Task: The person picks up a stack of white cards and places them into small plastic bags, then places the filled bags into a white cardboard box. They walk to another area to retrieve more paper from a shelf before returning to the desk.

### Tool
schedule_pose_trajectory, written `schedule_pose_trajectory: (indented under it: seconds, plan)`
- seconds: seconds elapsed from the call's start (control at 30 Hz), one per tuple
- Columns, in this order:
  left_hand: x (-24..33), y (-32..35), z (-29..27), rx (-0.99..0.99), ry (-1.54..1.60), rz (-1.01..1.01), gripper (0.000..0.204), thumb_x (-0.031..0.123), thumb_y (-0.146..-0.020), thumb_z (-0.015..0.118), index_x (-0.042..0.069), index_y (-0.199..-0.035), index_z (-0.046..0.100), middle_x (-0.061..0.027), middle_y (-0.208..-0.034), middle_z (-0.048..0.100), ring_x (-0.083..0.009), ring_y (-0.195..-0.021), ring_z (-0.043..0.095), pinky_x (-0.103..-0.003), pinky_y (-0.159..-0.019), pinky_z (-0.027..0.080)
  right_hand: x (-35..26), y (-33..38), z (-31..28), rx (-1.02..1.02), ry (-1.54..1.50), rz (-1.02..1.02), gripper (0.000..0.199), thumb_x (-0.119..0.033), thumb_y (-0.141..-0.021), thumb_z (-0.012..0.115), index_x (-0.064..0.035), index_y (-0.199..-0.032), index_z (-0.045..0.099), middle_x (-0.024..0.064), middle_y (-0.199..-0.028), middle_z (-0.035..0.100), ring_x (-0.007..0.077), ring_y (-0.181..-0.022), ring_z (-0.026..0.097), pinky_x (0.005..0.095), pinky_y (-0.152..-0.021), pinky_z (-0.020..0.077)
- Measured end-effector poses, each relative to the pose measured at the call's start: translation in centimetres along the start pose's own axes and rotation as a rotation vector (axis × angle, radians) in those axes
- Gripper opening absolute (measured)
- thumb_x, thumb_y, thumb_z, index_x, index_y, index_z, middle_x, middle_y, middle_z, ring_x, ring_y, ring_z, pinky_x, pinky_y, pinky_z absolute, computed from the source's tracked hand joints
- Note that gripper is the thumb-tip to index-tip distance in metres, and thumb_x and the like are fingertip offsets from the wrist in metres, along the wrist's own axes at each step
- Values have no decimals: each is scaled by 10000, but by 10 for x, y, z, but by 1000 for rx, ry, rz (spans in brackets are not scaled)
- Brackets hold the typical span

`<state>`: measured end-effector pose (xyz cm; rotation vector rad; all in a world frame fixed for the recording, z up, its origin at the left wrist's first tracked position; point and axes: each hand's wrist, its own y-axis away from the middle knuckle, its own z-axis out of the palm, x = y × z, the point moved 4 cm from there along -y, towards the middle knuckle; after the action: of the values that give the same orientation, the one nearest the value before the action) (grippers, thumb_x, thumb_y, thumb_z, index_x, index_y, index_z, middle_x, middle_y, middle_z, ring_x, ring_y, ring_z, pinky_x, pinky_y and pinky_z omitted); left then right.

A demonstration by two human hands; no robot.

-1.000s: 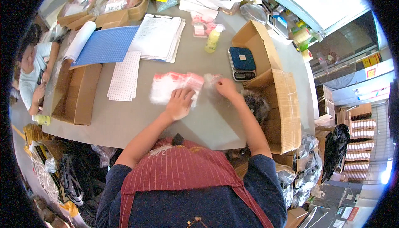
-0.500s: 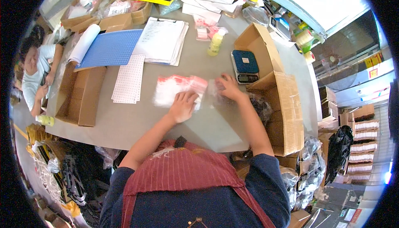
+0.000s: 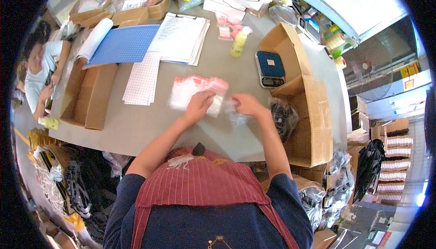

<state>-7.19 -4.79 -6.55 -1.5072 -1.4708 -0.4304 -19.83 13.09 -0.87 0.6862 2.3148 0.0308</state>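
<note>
A fanned pile of clear zip bags with red top strips [image 3: 184, 92] lies on the grey table in front of me. My left hand [image 3: 199, 106] rests on the right part of this pile, its fingers stretched across the bags. Just to the right, my right hand [image 3: 249, 105] is pinched on a clear plastic bag [image 3: 238, 116], which hangs blurred below the fingers. Whether anything is inside that bag, I cannot tell. Beyond my right hand sits a digital scale [image 3: 271, 68] with a dark blue top.
Open cardboard boxes stand at the right [image 3: 311, 117] and left [image 3: 94, 99]. A black item in clear plastic [image 3: 284, 119] lies beside my right forearm. Farther back are a yellow bottle [image 3: 239, 42], a clipboard with papers [image 3: 177, 37] and a blue grid sheet [image 3: 125, 43]. Another person [image 3: 43, 67] is at far left.
My right hand has gone from spread fingers to a pinch, with the clear bag now drawn toward me. My left hand has stayed on the pile, shifting slightly.
</note>
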Motion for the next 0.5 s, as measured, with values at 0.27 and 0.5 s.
schedule_pose_trajectory:
  seconds: [0.27,0.5]
  plan:
    - [7,-27,-2,-26,21,-256,299,234,-877,664,63,-1122,653,-156,-931,708,-281,-824,684,-376,-765,537,-10,-28,10,-62,225,100,500,-90,-703,638,-60,-1202,615,187,-1037,692,375,-968,655,441,-815,509]
    - [-8,-10,14,5,121,-298,174,141,-871,680,77,-1031,702,-78,-983,733,-194,-865,704,-307,-801,545,46,1,24,245,-957,267,601,14,-717,660,-8,-1312,576,98,-1056,682,175,-909,656,306,-798,530]
